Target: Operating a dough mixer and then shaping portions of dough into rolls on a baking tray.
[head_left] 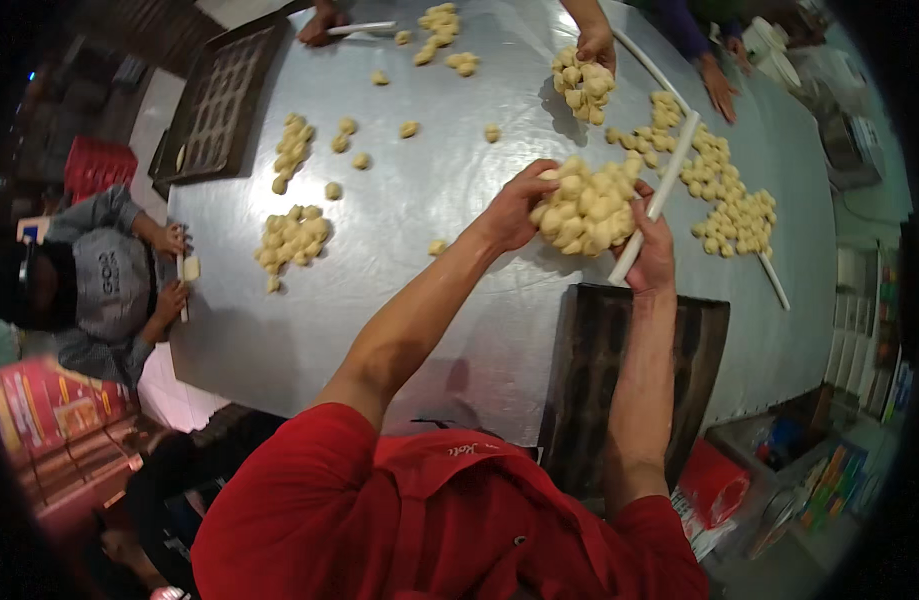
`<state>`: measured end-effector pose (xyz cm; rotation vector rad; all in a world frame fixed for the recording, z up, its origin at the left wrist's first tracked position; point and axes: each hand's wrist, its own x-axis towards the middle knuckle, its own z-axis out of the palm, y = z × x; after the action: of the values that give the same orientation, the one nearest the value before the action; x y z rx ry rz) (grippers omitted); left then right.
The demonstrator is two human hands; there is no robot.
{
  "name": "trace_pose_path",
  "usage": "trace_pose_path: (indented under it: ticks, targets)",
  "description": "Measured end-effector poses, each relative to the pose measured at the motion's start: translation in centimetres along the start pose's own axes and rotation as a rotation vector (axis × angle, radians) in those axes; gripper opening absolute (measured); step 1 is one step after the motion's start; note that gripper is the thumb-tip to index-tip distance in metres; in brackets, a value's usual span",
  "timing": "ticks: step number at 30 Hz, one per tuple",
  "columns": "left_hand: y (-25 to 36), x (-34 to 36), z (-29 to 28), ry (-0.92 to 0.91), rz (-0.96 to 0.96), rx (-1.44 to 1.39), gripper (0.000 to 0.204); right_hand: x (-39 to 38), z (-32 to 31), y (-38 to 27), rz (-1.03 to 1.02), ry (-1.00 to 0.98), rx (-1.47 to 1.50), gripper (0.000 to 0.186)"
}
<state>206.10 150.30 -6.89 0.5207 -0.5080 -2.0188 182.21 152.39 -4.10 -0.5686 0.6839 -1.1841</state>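
Between my two hands, above the metal table, is a big clump of pale yellow dough balls [585, 208]. My left hand [517, 208] grips its left side, with the fingers curled over the top edge. My right hand [654, 245] presses against the clump's right side and is closed round a thin white rolling pin [672, 175], which slants up and away to the right. Just beyond, another person's hand [596, 48] holds a smaller clump of dough balls [582, 88]. More dough balls [734, 222] lie massed on the table to the right of the pin.
On the metal table [459, 330], a dark moulded baking tray [569, 370] sits under my right forearm; another baking tray [169, 150] stands at far left. Dough balls [291, 240] lie in groups leftward. A person at left rolls dough; another person's hand [717, 90] rests at far right.
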Motion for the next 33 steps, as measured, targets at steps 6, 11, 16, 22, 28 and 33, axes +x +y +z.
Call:
trace_pose_path:
  ticks: [6,11,16,22,28,33]
  targets:
    - [9.0,-23.2,-4.5,0.198,0.302,0.116,0.050,-1.0,15.5,12.2,0.300,-0.259,-0.099,0.052]
    - [15.4,-42.2,-8.3,0.465,0.499,0.273,0.059,-3.7,27.9,22.8,0.516,-0.554,-0.063,0.040]
    - [15.7,-53.3,-22.0,1.187,0.244,0.733,0.061,-5.2,27.2,34.0,0.384,-0.351,-0.615,0.030]
    - [12.3,-50.6,-17.7,1.495,0.383,1.709,0.058,-9.0,19.5,23.5,0.037,0.017,-1.281,0.019]
    - [6.5,-35.6,-10.2,0.763,0.449,1.522,0.053,-7.3,3.8,5.6,-0.137,0.608,-1.439,0.036]
    - [1.6,-22.0,-6.2,0.487,0.466,1.568,0.061,0.4,2.7,1.7,0.212,0.490,-0.929,0.049]
